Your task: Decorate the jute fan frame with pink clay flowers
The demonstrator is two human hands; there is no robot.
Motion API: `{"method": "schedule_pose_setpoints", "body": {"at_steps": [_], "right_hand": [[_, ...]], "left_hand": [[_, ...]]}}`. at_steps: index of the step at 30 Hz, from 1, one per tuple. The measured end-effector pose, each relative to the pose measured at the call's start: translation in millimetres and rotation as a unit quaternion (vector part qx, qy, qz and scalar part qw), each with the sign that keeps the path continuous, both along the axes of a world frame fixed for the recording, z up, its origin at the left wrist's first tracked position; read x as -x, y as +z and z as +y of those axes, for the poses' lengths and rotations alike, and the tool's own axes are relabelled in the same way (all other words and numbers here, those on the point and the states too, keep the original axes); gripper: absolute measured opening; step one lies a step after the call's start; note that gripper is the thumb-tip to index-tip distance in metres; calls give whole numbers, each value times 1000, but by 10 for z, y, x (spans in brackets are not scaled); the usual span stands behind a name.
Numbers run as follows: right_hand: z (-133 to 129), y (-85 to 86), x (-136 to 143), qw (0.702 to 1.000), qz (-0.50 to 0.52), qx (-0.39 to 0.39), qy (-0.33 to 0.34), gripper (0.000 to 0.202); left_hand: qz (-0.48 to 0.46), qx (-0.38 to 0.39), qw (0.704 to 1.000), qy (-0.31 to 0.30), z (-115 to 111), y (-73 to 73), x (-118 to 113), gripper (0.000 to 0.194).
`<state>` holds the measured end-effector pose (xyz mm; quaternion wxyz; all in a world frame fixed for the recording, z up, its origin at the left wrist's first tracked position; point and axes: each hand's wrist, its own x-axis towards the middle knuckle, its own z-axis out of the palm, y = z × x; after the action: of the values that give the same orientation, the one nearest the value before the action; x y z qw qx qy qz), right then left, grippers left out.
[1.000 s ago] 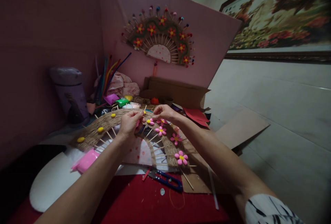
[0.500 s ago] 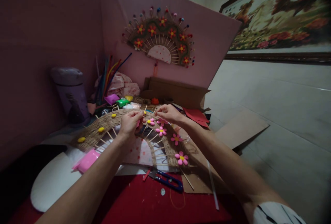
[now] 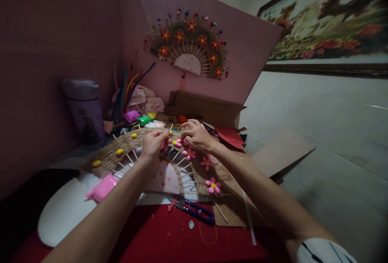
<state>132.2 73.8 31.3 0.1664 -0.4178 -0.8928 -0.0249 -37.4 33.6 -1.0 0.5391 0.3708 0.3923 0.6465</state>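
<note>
Left hand (image 3: 152,145): pink lump (image 3: 163,145) gripped.
Right hand (image 3: 198,136): half-curled, hold unclear.
Pink flower (image 3: 189,154): could be squashed by lowered wrist.

A woven fan (image 3: 135,143) lies across the middle of the tabletop (image 3: 151,230), flowers (image 3: 213,185) on its right half. Snips (image 3: 209,217) lie before it, toward the near edge. A tumbler (image 3: 85,113) stands near the far left corner; cardboard (image 3: 203,107) runs along the far edge, below a second fan (image 3: 191,36).
</note>
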Motion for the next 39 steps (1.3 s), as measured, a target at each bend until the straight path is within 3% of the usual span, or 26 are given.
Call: {"method": "schedule_pose_setpoints", "body": {"at_steps": [25, 39], "right_hand": [[99, -32, -114, 994, -11, -73, 84, 26], [38, -50, -107, 992, 5, -102, 72, 27]], "left_hand": [[1, -5, 1000, 6, -21, 3, -15, 30], [2, 4, 1000, -1, -25, 22, -18, 26]]}}
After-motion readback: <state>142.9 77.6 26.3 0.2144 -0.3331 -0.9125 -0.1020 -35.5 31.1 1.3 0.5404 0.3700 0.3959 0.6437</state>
